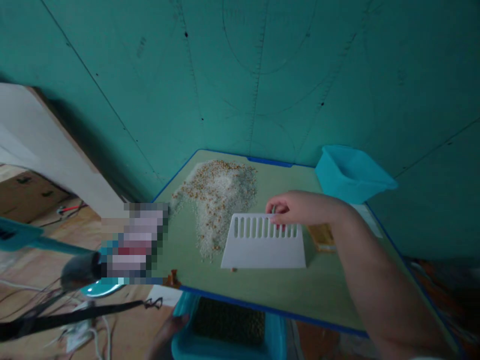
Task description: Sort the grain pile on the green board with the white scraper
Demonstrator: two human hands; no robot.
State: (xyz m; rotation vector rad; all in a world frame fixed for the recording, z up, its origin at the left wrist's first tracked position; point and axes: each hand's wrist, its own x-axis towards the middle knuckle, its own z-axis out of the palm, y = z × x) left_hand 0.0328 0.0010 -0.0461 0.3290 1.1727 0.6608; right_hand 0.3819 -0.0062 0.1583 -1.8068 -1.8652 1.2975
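Note:
My right hand (pixel 288 207) is closed over the top edge of a white slotted plastic scraper (pixel 264 254). The scraper stands on the pale green board (pixel 247 280), right of a spread heap of white grains mixed with orange-brown kernels (pixel 225 187). One small brown piece (pixel 234 270) lies by its lower edge. Below the board's front edge, my left hand (pixel 168 332) grips the left rim of a blue basin (pixel 180 345), its thumb over the rim. Dark greenish grains (pixel 228 320) fill the bottom of that basin.
A light blue tub (pixel 356 175) stands at the board's back right corner. A yellow-brown block (pixel 321 237) is partly behind my right forearm. At the left are a pixelated area, a black stand arm (pixel 75 317) and cables. A green wall (pixel 240 75) rises behind.

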